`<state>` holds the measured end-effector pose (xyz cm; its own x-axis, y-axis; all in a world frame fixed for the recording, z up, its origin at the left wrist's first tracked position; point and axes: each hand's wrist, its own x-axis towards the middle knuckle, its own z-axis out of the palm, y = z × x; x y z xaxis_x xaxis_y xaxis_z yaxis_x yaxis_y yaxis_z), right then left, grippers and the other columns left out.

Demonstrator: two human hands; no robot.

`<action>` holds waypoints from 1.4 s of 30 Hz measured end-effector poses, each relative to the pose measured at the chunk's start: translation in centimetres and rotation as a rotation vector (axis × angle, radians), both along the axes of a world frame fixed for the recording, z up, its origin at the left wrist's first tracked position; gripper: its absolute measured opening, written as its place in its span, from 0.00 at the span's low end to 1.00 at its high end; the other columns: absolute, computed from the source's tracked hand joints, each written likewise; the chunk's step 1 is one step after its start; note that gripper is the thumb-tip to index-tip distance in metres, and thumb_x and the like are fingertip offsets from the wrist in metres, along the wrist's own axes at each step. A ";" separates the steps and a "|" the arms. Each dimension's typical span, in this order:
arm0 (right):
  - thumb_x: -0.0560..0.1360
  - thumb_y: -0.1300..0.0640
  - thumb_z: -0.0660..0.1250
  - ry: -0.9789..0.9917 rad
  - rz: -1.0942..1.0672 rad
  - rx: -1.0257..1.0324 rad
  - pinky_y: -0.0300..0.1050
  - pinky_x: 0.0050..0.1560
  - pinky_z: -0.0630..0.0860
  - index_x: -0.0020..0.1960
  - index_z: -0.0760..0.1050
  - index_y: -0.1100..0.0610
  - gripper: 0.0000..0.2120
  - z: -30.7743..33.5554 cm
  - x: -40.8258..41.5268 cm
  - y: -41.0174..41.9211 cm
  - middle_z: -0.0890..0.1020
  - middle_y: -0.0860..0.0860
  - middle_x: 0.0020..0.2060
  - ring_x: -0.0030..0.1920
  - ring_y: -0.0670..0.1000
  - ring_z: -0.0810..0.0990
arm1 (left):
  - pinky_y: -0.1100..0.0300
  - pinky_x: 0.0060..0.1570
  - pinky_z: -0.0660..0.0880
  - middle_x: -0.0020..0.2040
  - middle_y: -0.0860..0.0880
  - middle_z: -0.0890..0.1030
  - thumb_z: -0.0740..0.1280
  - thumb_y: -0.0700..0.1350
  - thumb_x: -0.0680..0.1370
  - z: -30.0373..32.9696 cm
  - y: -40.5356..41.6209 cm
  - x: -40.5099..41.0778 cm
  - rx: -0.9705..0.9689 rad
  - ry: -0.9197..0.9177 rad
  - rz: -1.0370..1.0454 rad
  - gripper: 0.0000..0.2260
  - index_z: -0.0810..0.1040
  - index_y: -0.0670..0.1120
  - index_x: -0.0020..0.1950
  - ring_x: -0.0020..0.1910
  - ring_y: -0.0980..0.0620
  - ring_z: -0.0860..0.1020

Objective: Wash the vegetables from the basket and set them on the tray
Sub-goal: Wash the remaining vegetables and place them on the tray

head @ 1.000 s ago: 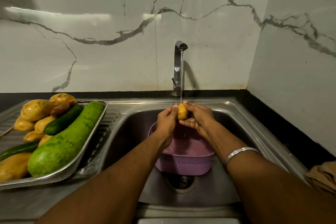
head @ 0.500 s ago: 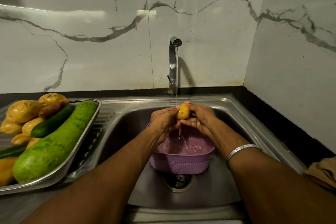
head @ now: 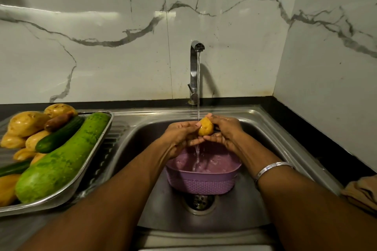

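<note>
Both hands, left hand (head: 179, 136) and right hand (head: 224, 130), gripping a potato (head: 205, 127) under the tap (head: 195, 67), over what looks like an empty basket (head: 202, 181).

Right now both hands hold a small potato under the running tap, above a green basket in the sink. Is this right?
One detail is wrong: the basket is purple, not green, as the head view shows. Both hands, left hand and right hand, do hold the potato under the running tap, above it in the sink.

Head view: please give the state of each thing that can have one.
tap: running
potato: held under the stream
left hand: grips potato
right hand: grips potato
basket: in sink, no vegetables visible
tray: loaded with vegetables
</note>
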<state>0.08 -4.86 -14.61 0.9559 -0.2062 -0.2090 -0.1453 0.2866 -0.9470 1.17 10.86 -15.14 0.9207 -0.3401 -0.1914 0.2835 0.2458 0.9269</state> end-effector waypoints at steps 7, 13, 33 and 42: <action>0.77 0.57 0.73 -0.059 0.039 -0.188 0.50 0.33 0.85 0.55 0.83 0.60 0.09 0.6 -0.3 1.3 0.85 0.61 0.45 0.38 0.61 0.87 | 0.55 0.34 0.84 0.44 0.37 0.86 0.78 0.44 0.72 0.1 -0.6 -0.5 0.098 -0.041 0.228 0.14 0.82 0.36 0.51 0.41 0.43 0.86; 0.78 0.56 0.73 -0.043 0.058 -0.316 0.45 0.29 0.83 0.54 0.84 0.58 0.08 -0.1 0.1 1.7 0.85 0.62 0.45 0.33 0.57 0.87 | 0.57 0.32 0.83 0.44 0.37 0.85 0.78 0.51 0.71 -0.6 -1.1 -0.3 0.211 -0.074 0.233 0.21 0.82 0.34 0.52 0.36 0.46 0.85; 0.81 0.58 0.68 0.009 0.108 -0.434 0.42 0.27 0.81 0.56 0.83 0.59 0.08 -1.1 0.6 1.3 0.85 0.61 0.42 0.30 0.54 0.85 | 0.53 0.37 0.84 0.52 0.37 0.84 0.69 0.45 0.80 -1.4 -1.2 0.1 0.204 0.003 0.118 0.10 0.82 0.39 0.54 0.48 0.41 0.85; 0.75 0.56 0.76 -0.199 0.267 -0.855 0.45 0.62 0.78 0.74 0.73 0.57 0.29 -2.2 1.0 0.9 0.80 0.54 0.65 0.63 0.51 0.80 | 0.50 0.40 0.85 0.52 0.35 0.81 0.56 0.35 0.84 -0.6 -0.8 -0.3 0.101 0.095 0.093 0.11 0.77 0.33 0.56 0.46 0.41 0.83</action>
